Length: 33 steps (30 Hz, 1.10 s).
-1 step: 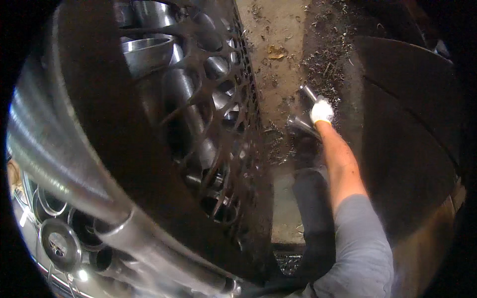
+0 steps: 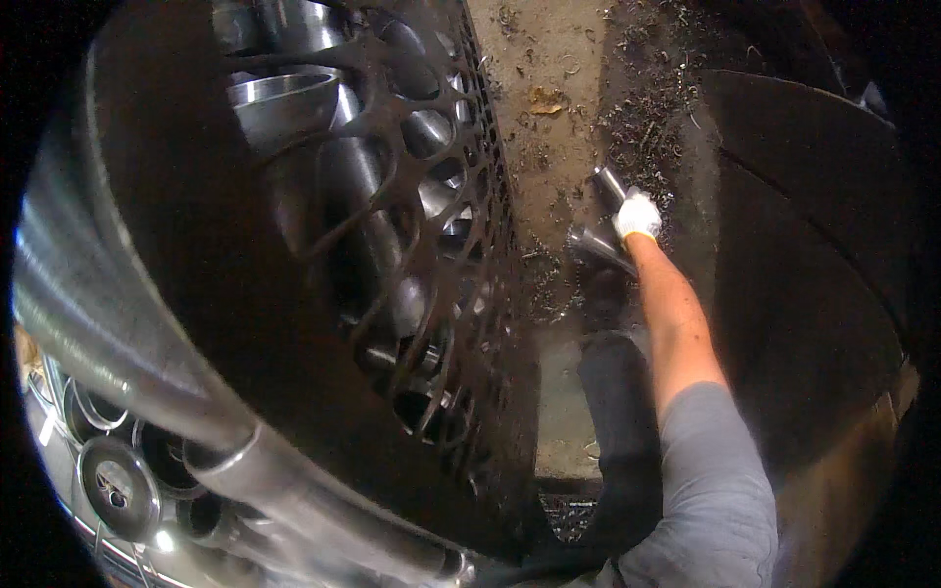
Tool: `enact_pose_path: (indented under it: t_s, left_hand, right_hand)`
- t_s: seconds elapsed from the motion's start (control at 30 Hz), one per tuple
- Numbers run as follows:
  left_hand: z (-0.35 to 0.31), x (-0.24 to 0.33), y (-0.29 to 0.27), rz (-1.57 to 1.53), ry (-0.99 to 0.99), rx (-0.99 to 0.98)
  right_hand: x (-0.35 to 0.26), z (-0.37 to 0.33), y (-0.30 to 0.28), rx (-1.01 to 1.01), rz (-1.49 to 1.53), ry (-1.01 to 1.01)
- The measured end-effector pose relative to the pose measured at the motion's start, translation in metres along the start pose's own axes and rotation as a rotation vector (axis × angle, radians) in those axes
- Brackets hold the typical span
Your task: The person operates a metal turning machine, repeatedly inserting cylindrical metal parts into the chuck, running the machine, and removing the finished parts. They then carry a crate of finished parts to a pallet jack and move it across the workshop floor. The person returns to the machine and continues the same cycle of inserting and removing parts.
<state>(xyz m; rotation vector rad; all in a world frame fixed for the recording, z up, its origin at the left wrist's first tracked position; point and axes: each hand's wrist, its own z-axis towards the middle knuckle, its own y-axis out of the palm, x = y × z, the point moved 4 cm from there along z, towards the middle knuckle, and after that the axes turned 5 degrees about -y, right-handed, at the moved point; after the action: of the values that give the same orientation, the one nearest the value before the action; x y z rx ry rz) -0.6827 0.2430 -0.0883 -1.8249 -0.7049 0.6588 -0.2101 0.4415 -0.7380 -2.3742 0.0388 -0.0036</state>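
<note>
The white-gloved right hand (image 2: 639,216) curls around a smooth, shiny metal cylinder (image 2: 608,184) right of the perforated bin (image 2: 505,294), nearly unmoved since the earlier frame; the left hand is out of view, its state untellable. Curly shavings (image 2: 647,127) litter the gritty floor (image 2: 534,39) beside the bin; glossy rounded metal pieces (image 2: 365,176) fill it.

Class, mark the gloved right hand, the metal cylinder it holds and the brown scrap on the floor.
Gloved right hand (image 2: 638,215): head view, its middle.
Metal cylinder (image 2: 609,184): head view, its visible side.
Brown scrap (image 2: 546,100): head view, its middle.
</note>
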Motion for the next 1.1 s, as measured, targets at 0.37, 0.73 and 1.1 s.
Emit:
enact_pose_path:
  t_s: [0.37,0.73,1.1]
  left_hand:
    - [0.002,-0.016,-0.008,-0.026,0.03,0.006]
    - [0.029,0.059,-0.019,0.041,0.137,0.065]
    - [0.022,0.05,-0.034,-0.176,0.259,0.253]
  right_hand:
    - [-0.052,-0.061,0.059,-0.431,-0.336,-0.753]
    - [0.017,-0.201,-0.169,-0.104,0.025,-0.255]
    - [-0.131,-0.566,-0.543,0.736,0.368,-0.857]
